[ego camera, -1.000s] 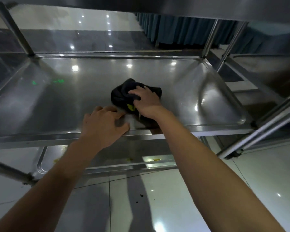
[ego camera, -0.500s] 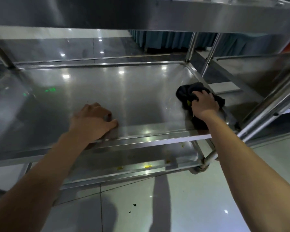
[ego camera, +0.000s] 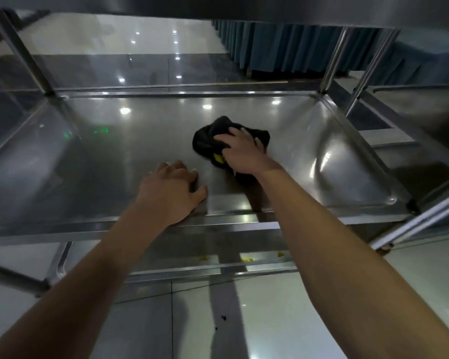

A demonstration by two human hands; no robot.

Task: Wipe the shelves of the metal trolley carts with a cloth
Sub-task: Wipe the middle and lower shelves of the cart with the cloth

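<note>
Right hand (ego camera: 240, 151) is gripping black cloth (ego camera: 208, 141) on trolley shelf (ego camera: 88, 177) | left hand (ego camera: 170, 193) is resting loosely curled at shelf's near edge

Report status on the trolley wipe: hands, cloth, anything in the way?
Right hand grips bunched black cloth on steel middle shelf. Left hand rests flat by the front rim. Nothing blocking.

The right hand (ego camera: 244, 151) hides much of the black cloth (ego camera: 208, 141).

Blue pleated curtain (ego camera: 290, 47) hangs beyond; glossy floor tiles (ego camera: 283, 320), perhaps speckled.
</note>
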